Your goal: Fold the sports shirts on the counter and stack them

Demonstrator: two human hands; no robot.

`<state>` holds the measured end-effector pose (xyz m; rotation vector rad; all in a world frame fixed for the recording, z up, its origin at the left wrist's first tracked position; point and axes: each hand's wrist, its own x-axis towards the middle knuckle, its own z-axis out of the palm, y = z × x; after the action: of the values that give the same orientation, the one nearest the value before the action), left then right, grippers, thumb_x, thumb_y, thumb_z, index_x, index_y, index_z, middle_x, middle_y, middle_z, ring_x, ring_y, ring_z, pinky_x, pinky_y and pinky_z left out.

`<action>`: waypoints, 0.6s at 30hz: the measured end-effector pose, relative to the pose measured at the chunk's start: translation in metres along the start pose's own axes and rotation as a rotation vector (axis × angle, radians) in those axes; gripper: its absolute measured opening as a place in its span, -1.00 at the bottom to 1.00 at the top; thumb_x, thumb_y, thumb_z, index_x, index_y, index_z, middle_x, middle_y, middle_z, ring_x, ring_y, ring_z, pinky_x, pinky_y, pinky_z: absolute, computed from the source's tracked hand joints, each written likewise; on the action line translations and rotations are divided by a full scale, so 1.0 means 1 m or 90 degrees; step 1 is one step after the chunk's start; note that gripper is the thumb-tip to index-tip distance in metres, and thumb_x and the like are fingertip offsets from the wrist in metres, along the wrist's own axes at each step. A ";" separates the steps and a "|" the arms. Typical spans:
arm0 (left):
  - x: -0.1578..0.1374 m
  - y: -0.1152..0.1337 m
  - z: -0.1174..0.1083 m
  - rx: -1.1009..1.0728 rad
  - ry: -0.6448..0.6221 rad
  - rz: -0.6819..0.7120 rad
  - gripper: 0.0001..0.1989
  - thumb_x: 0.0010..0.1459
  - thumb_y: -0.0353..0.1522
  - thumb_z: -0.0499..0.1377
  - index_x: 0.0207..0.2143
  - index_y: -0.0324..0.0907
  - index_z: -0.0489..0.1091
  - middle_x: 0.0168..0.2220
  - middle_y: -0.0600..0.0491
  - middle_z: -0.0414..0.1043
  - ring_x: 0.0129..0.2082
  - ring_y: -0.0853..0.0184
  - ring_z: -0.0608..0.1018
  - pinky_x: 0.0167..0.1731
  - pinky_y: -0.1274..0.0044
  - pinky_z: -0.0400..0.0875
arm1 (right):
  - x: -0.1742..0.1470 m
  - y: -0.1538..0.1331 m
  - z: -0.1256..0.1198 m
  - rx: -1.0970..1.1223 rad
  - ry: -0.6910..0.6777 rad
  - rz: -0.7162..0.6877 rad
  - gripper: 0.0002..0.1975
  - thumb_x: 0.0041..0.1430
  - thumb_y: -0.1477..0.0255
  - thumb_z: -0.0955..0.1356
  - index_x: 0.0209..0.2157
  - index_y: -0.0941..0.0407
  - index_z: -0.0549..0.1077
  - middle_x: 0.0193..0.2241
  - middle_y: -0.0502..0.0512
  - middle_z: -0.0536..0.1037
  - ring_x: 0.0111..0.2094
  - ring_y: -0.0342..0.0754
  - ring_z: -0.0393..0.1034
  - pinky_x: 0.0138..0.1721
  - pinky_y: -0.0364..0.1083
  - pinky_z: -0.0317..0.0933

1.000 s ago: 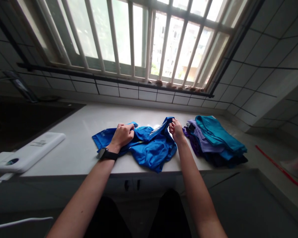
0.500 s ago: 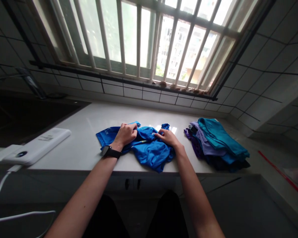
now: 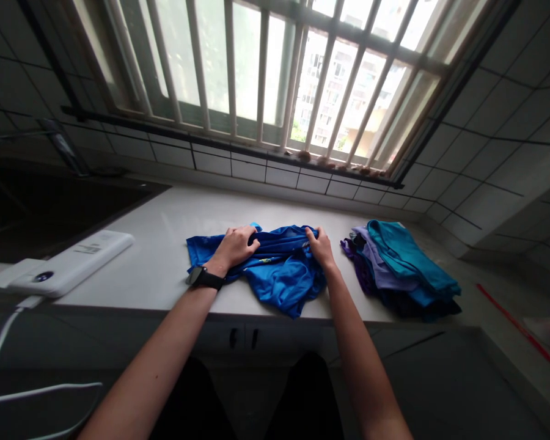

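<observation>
A crumpled blue garment (image 3: 279, 278), shiny and with a small printed mark, lies on the white counter (image 3: 165, 263) in front of me. My left hand (image 3: 237, 247), with a black watch on its wrist, is closed on the cloth left of its middle. At the garment's right end my right hand (image 3: 319, 246) pinches the upper edge between thumb and fingers. Between both hands the cloth is drawn into lengthwise folds. Its front part spreads loosely toward the counter's front edge.
A stack of folded clothes (image 3: 401, 263) in teal, lilac and dark tones stands to the right. On the left lies a white power bank (image 3: 80, 260) with a white cable (image 3: 0, 342). Beyond it is a dark sink (image 3: 50, 208). A red strip (image 3: 517, 327) lies far right.
My right hand has shifted right and slightly up, pulling the garment's upper edge straighter between the hands. My left hand keeps its hold, moved only slightly.
</observation>
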<state>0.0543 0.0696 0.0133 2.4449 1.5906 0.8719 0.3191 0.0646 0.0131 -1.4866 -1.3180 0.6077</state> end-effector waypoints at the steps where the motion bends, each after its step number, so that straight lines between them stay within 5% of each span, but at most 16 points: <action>1: 0.000 0.000 0.000 0.004 0.001 0.000 -0.73 0.19 -0.30 0.09 -0.12 -0.12 0.49 -0.04 -0.12 0.64 0.02 0.05 0.62 0.13 0.26 0.36 | 0.000 0.000 0.001 0.031 -0.005 0.010 -0.70 0.22 0.20 0.39 -0.42 -0.02 0.20 -0.61 -0.16 0.35 -0.59 -0.09 0.31 -0.50 -0.12 0.21; 8: 0.000 -0.001 -0.001 0.023 -0.002 -0.001 -0.76 0.19 -0.30 0.08 -0.18 -0.12 0.50 -0.21 -0.09 0.65 -0.12 0.07 0.64 0.11 0.26 0.35 | 0.000 -0.003 0.004 0.201 -0.073 0.000 -0.72 -0.16 0.58 0.32 -0.43 0.00 0.16 -0.56 -0.19 0.28 -0.56 -0.17 0.21 -0.56 -0.20 0.20; 18: -0.001 0.001 -0.002 0.015 -0.001 0.005 -0.78 0.20 -0.30 0.06 -0.20 -0.15 0.45 -0.12 -0.14 0.63 -0.07 0.04 0.62 0.07 0.26 0.37 | -0.003 -0.002 0.001 0.250 -0.101 0.018 -0.46 -0.37 0.55 0.24 -0.19 0.01 0.31 -0.48 -0.15 0.46 -0.50 -0.14 0.30 -0.52 -0.22 0.17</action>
<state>0.0539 0.0681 0.0145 2.4692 1.6000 0.8564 0.3165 0.0617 0.0141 -1.1545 -1.2127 0.9588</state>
